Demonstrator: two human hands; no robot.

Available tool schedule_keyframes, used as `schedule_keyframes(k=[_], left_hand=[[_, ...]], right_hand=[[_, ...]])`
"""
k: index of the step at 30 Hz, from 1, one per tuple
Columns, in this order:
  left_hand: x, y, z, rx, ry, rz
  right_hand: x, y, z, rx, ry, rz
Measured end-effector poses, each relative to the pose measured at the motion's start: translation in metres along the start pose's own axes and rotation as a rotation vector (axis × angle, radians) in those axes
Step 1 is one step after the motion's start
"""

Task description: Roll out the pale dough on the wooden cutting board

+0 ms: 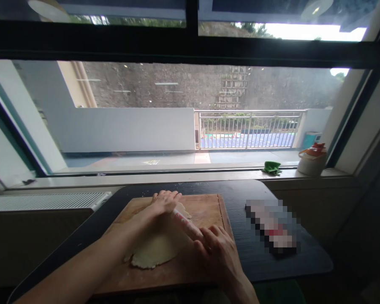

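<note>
"What do your grips have?"
"My right grip (217,249) curls over the near end of a rolling pin (187,226), fingers bent round it. My left grip (167,200) lies over the far end; how tightly it closes there, I can't tell."
"And the dough?"
"The dough (155,253) is a flat, ragged-edged sheet under the pin, on a wooden board (205,207). That board rests on a black surface (240,192)."
"What else is near you?"
"A pixelated item (274,228) lies right of the board; beyond, a crumpled green thing (271,168) sits on the windowsill (209,176)."
</note>
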State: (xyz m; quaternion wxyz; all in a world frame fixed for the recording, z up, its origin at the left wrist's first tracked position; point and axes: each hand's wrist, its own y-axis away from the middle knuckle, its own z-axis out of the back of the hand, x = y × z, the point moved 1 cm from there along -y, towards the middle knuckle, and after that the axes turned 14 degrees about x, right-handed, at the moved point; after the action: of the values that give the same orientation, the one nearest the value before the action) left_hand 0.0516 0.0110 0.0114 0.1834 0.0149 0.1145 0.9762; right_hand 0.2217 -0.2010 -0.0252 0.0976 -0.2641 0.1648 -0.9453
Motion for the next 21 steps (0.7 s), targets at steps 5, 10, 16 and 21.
schedule_keyframes(k=[5, 10, 16, 21], left_hand=[[-0.031, -0.05, 0.002, 0.051, -0.057, -0.054], [-0.053, -0.075, 0.006, 0.044, 0.006, 0.03], [-0.032, -0.039, 0.006, 0.041, -0.097, -0.084], [0.028, 0.024, -0.017, -0.033, -0.195, -0.121]], right_hand=[[-0.01, -0.001, -0.007, -0.05, -0.004, -0.043], [-0.007, -0.001, -0.005, -0.062, 0.016, -0.066], [-0.002, -0.001, -0.002, -0.036, 0.063, -0.028], [0.004, 0.002, 0.003, -0.031, 0.036, -0.032]])
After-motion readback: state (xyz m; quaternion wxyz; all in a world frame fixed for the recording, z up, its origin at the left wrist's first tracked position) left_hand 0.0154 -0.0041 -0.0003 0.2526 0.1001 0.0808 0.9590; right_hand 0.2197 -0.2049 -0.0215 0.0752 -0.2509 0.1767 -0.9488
